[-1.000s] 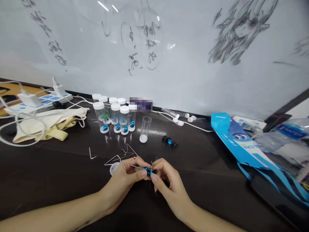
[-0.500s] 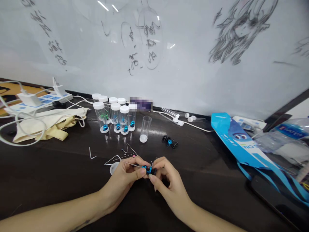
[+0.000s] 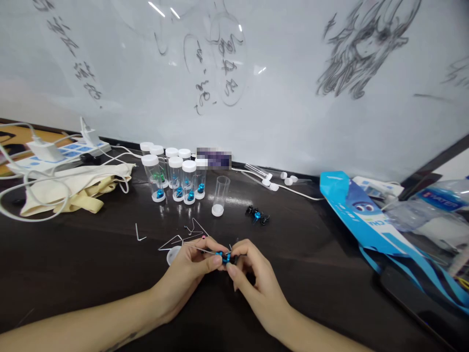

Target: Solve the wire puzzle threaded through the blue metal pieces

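Note:
Near the front of the dark table, a small blue-and-black part is pinched between my two hands. My left hand is closed on its left end, thumb against forefinger. Fingers of my right hand grip its black right end and partly hide it. A thin metal wire runs from the left fingers towards the part; whether it is joined to it I cannot tell. Beside the left hand lie several bent wires and a round whitish cap. A small heap of black and blue parts sits beyond the right hand.
An uncapped clear tube stands ahead of my hands. Several white-capped tubes holding blue or green pieces stand behind it, leftward. An L-shaped hex key and a cream cloth bag lie left. A blue bag lies right.
My right fingers have shifted very slightly around the black end of the part. Everything else keeps its place.

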Motion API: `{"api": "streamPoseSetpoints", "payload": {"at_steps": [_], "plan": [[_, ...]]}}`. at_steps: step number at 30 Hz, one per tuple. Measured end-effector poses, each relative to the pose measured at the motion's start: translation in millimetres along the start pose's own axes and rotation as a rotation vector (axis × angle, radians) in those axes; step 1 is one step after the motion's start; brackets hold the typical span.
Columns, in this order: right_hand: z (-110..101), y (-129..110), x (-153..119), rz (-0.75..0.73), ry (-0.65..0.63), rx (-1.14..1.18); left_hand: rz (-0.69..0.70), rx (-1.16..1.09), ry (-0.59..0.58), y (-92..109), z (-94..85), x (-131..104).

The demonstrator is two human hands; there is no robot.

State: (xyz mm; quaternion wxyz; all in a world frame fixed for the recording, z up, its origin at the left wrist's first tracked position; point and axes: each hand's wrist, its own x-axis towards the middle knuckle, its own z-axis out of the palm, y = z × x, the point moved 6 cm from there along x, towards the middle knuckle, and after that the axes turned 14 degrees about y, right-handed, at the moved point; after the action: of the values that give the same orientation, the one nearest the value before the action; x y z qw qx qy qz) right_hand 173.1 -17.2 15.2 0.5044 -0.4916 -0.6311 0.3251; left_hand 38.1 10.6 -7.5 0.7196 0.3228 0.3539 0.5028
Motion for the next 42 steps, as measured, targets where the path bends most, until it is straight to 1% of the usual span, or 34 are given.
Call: {"api": "streamPoseSetpoints", "payload": {"at_steps": [4,8,16,23,28,33,38,42], "plan": [[-0.8,0.4,1.2,0.004,-0.021,0.023,0.005,0.01,-0.006,1.2,1.3,-0.3],[0.4,-0.6,2.1,0.003,-0.047,-0.005,0.01,0.018,-0.002,1.2,1.5,-0.6],[-0.4,-0.8,0.2,-0.011,0.021,0.024,0.004,0.015,0.029,1.0,-1.1,0.1],[3.0,0.6,3.3,0.024,-0.079,0.028,-0.004,0.024,-0.026,0.6,3.4,-2.7],[0.9,-0.4,1.4,0.011,-0.04,0.01,0.003,0.021,-0.015,0.7,1.6,-1.9],[0.4,1.5,1.9,0.029,-0.015,0.04,0.005,0.012,0.011,1.0,-0.9,-0.6],[1.8,1.6,3.0,0.012,-0.063,0.038,-0.003,0.023,-0.032,0.4,3.0,-1.4],[0.2,1.0,2.9,0.008,-0.02,0.032,-0.003,0.021,-0.02,-0.1,1.4,-0.2]]}}
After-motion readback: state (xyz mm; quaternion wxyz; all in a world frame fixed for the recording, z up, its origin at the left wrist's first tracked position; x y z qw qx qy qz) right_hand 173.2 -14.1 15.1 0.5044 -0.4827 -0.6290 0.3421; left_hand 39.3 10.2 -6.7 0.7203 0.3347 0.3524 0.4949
